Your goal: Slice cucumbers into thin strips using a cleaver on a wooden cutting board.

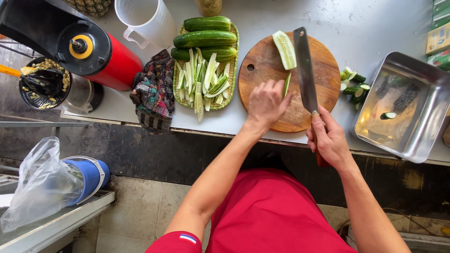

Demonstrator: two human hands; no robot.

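Note:
A round wooden cutting board lies on the white counter. My left hand rests on the board, its fingers on a thin cucumber strip. My right hand grips the handle of a long cleaver, whose blade lies flat along the board's right side, pointing away from me. A halved cucumber piece, cut face up, sits at the board's far edge beside the blade tip.
A woven green tray holds whole cucumbers and several cut strips. Cucumber ends lie beside a steel pan. To the left are a checked cloth, a white jug and a red machine.

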